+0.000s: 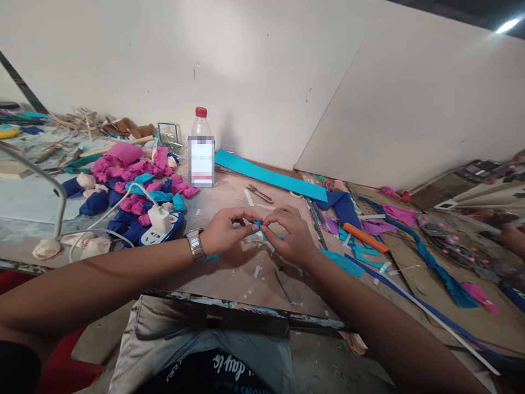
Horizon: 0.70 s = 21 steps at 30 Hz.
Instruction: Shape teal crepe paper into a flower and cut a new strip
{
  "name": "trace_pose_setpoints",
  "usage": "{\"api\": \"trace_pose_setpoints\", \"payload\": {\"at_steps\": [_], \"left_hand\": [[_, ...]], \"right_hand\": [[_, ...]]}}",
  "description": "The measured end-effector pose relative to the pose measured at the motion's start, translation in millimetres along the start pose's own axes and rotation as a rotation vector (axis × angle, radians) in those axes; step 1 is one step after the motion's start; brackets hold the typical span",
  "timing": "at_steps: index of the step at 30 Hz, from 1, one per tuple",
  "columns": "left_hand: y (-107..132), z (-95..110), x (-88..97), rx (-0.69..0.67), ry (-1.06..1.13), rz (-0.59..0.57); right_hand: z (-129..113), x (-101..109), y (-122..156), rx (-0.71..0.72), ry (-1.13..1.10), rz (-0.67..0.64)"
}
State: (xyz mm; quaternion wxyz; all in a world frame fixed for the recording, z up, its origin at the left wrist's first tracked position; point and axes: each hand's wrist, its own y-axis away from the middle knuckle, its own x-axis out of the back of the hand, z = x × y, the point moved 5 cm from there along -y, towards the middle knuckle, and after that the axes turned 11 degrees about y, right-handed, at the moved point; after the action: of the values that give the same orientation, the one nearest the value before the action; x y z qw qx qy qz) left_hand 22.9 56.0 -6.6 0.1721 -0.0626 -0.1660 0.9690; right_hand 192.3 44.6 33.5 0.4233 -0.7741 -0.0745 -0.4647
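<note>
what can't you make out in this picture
- Full shape of the blue piece: head view, mostly hidden in the grip of the left hand and right hand.
- Label text on the bottle: head view, covered by pixelated blur.
- Full lettering on the dark shirt: head view, cut off by the bottom edge.
- What another person's hand is doing: head view, cut off by the right edge.

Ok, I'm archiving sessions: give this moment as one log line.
left hand: pinching small blue piece, material unclear | right hand: pinching same piece | beyond: long flat turquoise strip
</note>
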Motion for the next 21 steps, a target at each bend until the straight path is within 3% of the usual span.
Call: {"api": "trace_pose_setpoints", "payload": {"at_steps": [21], "left_hand": [[0.9,0.6,-1.0,0.004,-0.029,0.006]], "right_hand": [[-0.5,-2.6,0.8,0.029,0.007,0.008]]}}
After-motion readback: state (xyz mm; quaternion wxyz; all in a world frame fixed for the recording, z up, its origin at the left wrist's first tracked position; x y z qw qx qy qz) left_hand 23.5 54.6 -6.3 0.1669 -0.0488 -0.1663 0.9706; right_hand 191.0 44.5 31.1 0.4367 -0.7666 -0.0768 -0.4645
